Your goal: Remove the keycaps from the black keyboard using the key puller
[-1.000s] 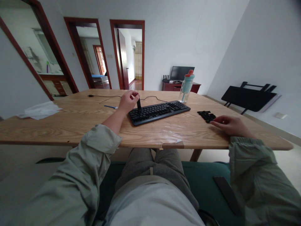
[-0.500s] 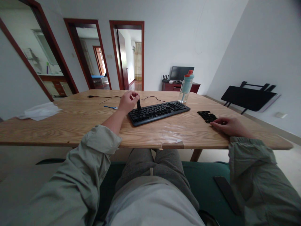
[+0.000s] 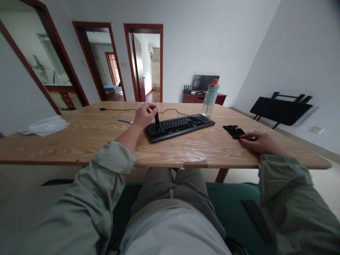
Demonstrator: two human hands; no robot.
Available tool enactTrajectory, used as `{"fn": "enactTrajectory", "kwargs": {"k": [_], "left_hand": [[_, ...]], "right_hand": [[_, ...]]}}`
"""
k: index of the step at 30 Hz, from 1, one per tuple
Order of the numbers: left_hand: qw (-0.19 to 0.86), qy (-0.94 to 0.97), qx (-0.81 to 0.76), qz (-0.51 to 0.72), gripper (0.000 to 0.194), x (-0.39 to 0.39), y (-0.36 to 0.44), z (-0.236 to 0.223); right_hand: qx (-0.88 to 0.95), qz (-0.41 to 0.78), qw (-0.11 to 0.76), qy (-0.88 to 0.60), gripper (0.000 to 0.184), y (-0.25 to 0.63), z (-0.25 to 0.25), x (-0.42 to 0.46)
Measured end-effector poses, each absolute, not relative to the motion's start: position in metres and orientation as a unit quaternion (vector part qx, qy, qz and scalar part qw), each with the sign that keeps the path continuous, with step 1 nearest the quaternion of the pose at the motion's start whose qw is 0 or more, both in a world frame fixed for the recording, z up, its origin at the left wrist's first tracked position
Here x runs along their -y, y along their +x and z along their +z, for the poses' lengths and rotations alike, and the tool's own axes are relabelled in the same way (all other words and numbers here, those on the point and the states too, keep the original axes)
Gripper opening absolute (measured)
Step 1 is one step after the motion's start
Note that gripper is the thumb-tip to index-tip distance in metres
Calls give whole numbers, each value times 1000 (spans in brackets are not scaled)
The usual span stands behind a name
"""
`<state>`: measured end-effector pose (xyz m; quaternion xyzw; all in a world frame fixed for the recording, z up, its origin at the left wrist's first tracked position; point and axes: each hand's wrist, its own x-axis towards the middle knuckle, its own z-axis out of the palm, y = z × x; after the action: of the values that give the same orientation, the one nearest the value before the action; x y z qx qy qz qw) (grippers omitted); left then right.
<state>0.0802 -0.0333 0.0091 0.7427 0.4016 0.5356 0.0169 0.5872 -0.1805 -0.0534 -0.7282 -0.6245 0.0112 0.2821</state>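
Observation:
My left hand [image 3: 145, 115] pinches a slim black tool [image 3: 157, 118], held upright with thin wires sticking up above the fingers. Its lower end meets the left part of a black keyboard [image 3: 183, 124]; whether it presses on the keys I cannot tell. Along the keyboard's front some keys look gone. To the right, a pile of loose black keycaps [image 3: 233, 131] lies on the wooden table. My right hand [image 3: 256, 141] rests beside that pile, thumb and forefinger closed on a dark keycap at its near edge, mostly hidden by the fingers.
Behind the keyboard stands a clear bottle [image 3: 209, 101] with a red lid. A small blue-and-white item [image 3: 125, 121] and a black cable [image 3: 119, 109] lie left of it. White paper [image 3: 46, 125] is at the far left. The table's front edge [image 3: 106, 163] runs before my lap.
My right hand has shifted slightly right, its fingertips at the edge of the keycap pile. My left hand and the black tool have hardly moved.

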Motion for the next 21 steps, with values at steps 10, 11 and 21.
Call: {"fn": "enactTrajectory", "kwargs": {"k": [10,11,21], "left_hand": [[17,741,-402,538,16,35,80,10],[18,741,-402,538,16,35,80,10],[15,745,-393,539,16,32,80,9]], "right_hand": [[627,-37,246,-738,34,585,-46,182],[627,-36,241,-740,33,585,-45,182],[558,-112,310,-761,52,588,-48,180]]}}
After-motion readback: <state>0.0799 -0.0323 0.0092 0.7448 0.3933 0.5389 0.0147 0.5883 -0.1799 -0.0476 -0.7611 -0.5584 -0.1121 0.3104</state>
